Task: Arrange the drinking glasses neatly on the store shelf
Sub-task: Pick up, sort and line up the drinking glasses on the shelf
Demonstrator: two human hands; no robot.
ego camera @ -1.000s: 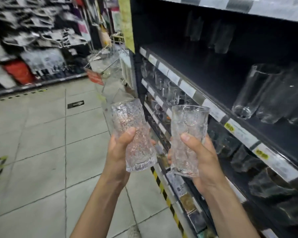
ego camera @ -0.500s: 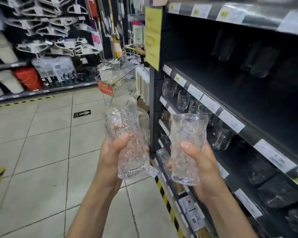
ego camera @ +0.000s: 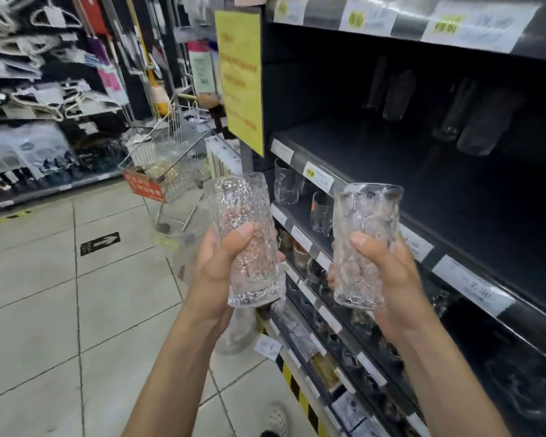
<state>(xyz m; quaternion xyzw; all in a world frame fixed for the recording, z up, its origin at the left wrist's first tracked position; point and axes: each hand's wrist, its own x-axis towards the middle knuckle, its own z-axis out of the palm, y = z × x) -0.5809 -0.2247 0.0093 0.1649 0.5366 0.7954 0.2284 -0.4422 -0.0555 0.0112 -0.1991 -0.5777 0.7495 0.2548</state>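
Glass fills both of my hands. My left hand [ego camera: 216, 275] is wrapped round a tall clear tumbler with a fine pebbled texture [ego camera: 245, 234], thumb across its front. My right hand [ego camera: 391, 279] is clamped the same way on a second tall clear tumbler with a coarser cracked-ice pattern [ego camera: 364, 222]. Both tumblers are upright and apart from each other, held out in the aisle just in front of the black store shelf with white price labels along its edge [ego camera: 423, 171]. Neither touches it yet.

I take this as the carrying step, with placing not yet begun. The right tumbler is nearer the shelf, so I would lift it over the labelled edge first and set it down flat on the bare board, then bring the left one in beside it, keeping the two from knocking together.

Just below that shelf, short clear glasses [ego camera: 286, 187] stand on the next tier. Deep at its back a few tall glasses [ego camera: 473, 121] show dimly, too blurred to count. Beyond its left end hang a yellow paper sign [ego camera: 243, 77] and a wire basket [ego camera: 171, 165].
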